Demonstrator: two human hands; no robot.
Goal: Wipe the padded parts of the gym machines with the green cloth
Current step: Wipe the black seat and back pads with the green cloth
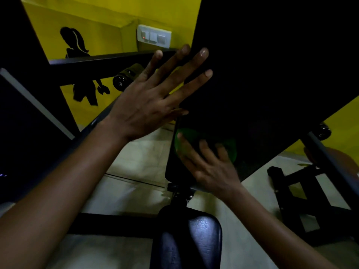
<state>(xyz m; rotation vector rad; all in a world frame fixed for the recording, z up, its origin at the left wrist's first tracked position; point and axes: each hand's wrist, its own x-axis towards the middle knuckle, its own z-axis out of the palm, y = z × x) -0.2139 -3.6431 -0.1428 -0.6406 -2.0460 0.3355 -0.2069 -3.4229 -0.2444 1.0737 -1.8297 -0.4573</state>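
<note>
A large black padded backrest (272, 74) fills the upper right of the head view. My left hand (153, 98) lies flat against its left edge, fingers straight and spread. Lower down, my right hand (209, 166) presses the green cloth (229, 146) flat against the dark pad, fingers extended over it. Most of the cloth is hidden under that hand and in shadow. A black padded seat (196, 239) sits below, at the bottom centre.
A black metal frame bar (108, 61) crosses the upper left in front of a yellow wall with a white switch plate (154, 35). Another black frame (303, 195) stands on the pale tiled floor at the right. A dark machine panel (25, 121) is at the left.
</note>
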